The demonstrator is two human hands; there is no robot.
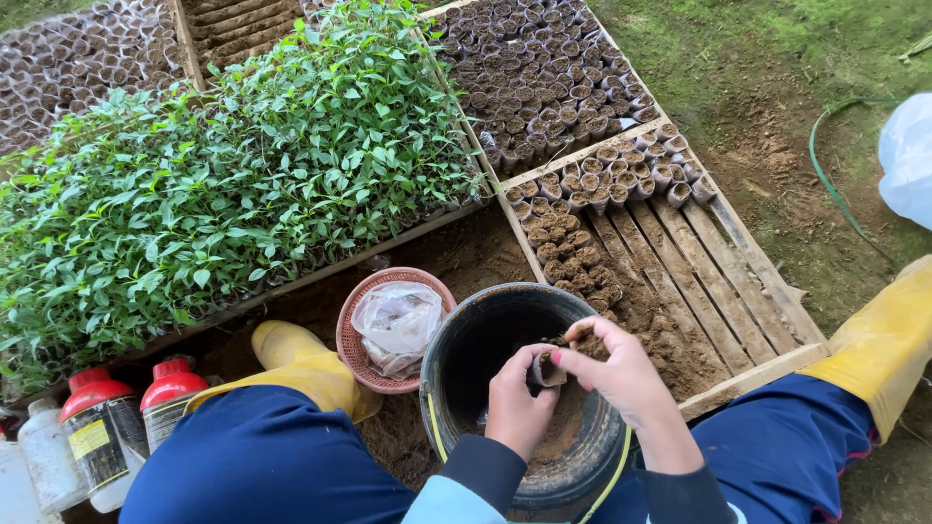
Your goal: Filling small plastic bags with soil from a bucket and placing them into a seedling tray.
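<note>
My left hand [515,400] holds a small clear plastic seedling bag [546,369] over a black bucket [466,340] that has brown soil in its bottom. My right hand [621,374] pinches soil at the bag's mouth, its fingers closed on it. Both hands hover above the bucket, between my knees in blue trousers and yellow boots. Just beyond the bucket, a wooden slatted tray [709,281] carries rows of small soil-filled bags [582,243] on its far and left parts.
A pink basket [348,340] with clear plastic bags stands left of the bucket. Dense green seedlings [233,184] fill the tray at left. Red-capped bottles [97,427] stand at lower left. More filled bags [544,78] lie at the top; a green hose [825,175] runs at right.
</note>
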